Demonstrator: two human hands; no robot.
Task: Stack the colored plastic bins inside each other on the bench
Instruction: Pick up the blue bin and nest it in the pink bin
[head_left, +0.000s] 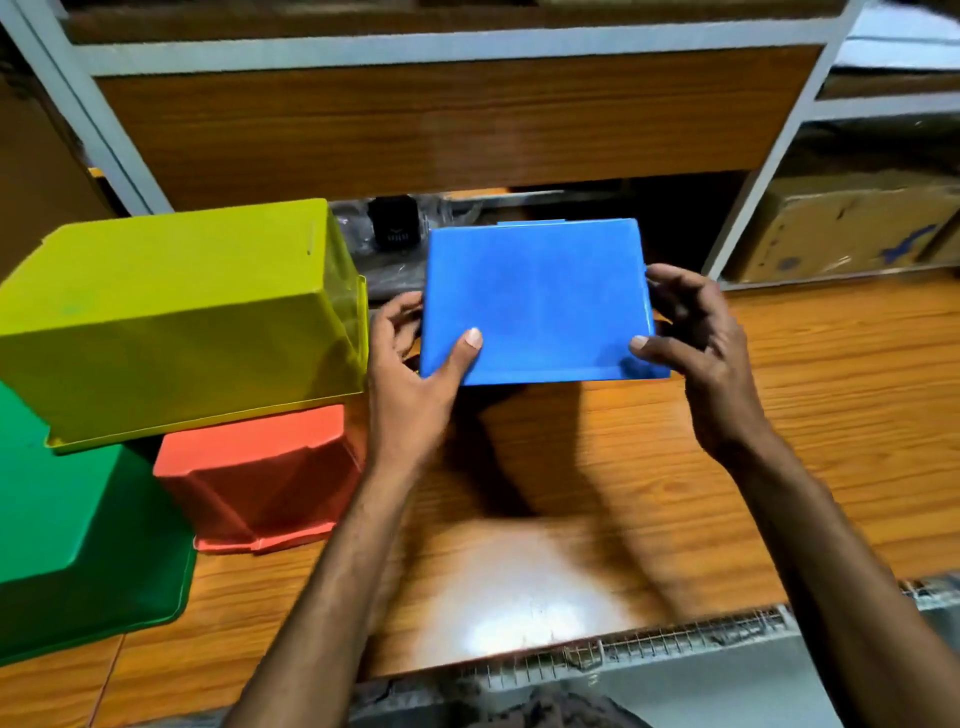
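Your fingers (470, 345) are clamped on the blue bin (540, 301). The left hand (410, 374) grips its left edge with the thumb laid over the flat base. The right hand (701, 353) grips the right edge the same way, with the other fingertips curled round the side. The bin is held with its base turned up toward you, so you cannot see what is inside.

Below and to the right of your fingers, the bench (779, 415) runs as bare wood to its near metal edge. Just left of your left fingers stands the yellow bin (176, 312), its rim almost touching your knuckles. It is upside down and rests on two other upturned bins: the red bin (265, 478) beside your left wrist and the green bin (67, 519) further left. Their insides are hidden too.

Beyond your fingers the shelf frame (415, 36) closes off the back, with a black object (393, 223) under it. A cardboard box (841, 228) sits on a shelf beyond your right fingers.

Count: four bins, one of each colour, and one cardboard box.
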